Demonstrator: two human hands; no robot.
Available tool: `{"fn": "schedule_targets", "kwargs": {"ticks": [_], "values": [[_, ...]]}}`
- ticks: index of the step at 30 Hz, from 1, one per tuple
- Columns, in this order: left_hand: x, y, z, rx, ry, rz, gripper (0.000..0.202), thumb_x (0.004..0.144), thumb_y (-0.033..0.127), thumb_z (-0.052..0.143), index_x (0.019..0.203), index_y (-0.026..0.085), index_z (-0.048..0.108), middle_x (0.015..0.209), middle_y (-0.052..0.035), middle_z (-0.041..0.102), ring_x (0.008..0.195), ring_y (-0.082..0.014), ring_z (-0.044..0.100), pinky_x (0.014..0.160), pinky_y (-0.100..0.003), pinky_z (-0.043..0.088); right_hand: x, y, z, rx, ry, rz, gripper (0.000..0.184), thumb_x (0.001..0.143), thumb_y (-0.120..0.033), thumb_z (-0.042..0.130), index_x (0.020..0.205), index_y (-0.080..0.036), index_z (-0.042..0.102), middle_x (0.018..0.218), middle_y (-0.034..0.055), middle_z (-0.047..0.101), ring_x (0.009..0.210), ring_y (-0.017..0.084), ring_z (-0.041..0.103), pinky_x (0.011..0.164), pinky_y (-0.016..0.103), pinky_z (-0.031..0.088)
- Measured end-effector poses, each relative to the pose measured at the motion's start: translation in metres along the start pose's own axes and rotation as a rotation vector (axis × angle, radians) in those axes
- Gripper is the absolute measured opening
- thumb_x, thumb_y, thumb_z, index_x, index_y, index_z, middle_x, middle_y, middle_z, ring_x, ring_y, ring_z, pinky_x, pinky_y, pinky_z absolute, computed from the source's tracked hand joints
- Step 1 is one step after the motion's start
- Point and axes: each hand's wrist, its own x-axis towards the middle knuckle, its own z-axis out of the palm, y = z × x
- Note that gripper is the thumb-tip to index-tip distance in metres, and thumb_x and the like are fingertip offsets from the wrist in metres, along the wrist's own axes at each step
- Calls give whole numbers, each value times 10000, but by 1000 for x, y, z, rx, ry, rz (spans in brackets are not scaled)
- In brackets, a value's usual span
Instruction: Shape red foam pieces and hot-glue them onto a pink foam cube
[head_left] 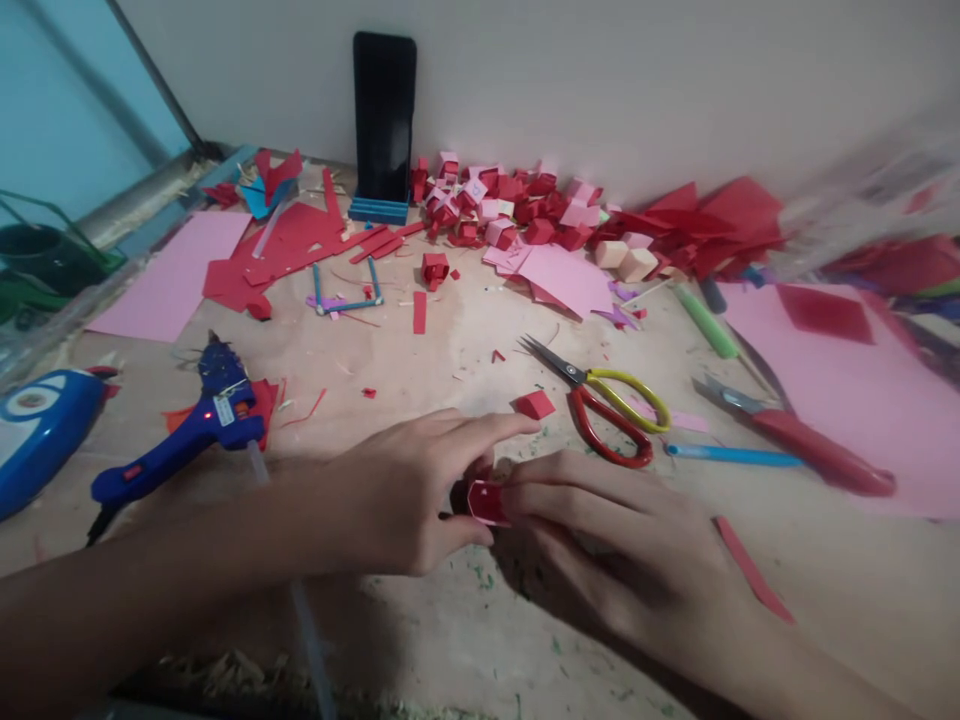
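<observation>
Near the front middle of the table, a small folded red paper piece (pixel 489 502) sits between my two hands. My left hand (pixel 439 490) reaches in from the left, its thumb below the piece and its index finger stretched out above; the other fingers are partly hidden. From the right, my right hand (pixel 600 525) pinches the same piece with bent fingers, covering part of it. Just beyond the left fingertips lies another small red folded paper (pixel 535 404). Scissors (pixel 600 395) with one yellow and one red handle rest past my right hand.
A blue glue gun (pixel 217 405) with a lit red light lies left, near my forearm. A phone (pixel 384 115) stands at the back beside many small paper boxes (pixel 517 205). On the right are a red-handled cutter (pixel 817 445), blue stick (pixel 735 456) and pink sheets (pixel 900 420).
</observation>
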Motion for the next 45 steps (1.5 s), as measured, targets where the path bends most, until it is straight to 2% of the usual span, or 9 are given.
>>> {"fn": "schedule_targets", "kwargs": {"ticks": [10, 18, 27, 36, 41, 45], "values": [[-1, -1, 2, -15, 8, -3, 789, 856, 217, 740, 1551, 220, 366, 1205, -85, 668, 1030, -217, 643, 983, -361, 532, 0, -3, 0, -16, -35, 10, 218, 921, -33, 592, 1033, -179, 708, 956, 77, 755, 820, 154, 703, 690, 254, 573], [-1, -1, 5, -45, 2, -17, 819, 854, 251, 756, 1562, 254, 346, 1189, -74, 671, 1028, -222, 643, 976, -378, 538, 0, -2, -3, -43, 3, -17, 190, 902, -30, 600, 960, -186, 692, 873, 57, 737, 770, 152, 678, 633, 251, 543], [-1, -2, 3, -35, -17, -8, 822, 855, 234, 749, 1568, 230, 339, 1210, -80, 654, 1041, -218, 630, 983, -355, 523, -3, -3, 0, -27, -57, 0, 218, 914, -45, 625, 1044, -202, 703, 928, 62, 754, 802, 168, 688, 666, 278, 561], [0, -1, 2, -50, -23, -21, 835, 833, 217, 760, 1563, 235, 355, 1225, -81, 651, 1038, -223, 630, 970, -353, 523, -5, 0, 3, -18, -32, -40, 231, 887, -41, 670, 1059, -192, 698, 936, 56, 756, 793, 164, 675, 667, 281, 549], [0, -2, 3, -47, -18, -20, 838, 830, 215, 760, 1564, 241, 356, 1164, -70, 662, 1005, -221, 636, 946, -354, 532, -7, 2, 4, -23, -35, -40, 249, 893, -19, 656, 1068, -193, 694, 941, 48, 758, 801, 154, 670, 676, 268, 542], [0, -2, 3, -44, -14, -5, 831, 837, 212, 754, 1563, 237, 352, 1172, -73, 665, 1034, -227, 635, 976, -369, 529, -6, 3, 5, -17, -36, -48, 222, 891, -16, 658, 1039, -176, 695, 920, 47, 754, 791, 148, 663, 679, 266, 536]]}}
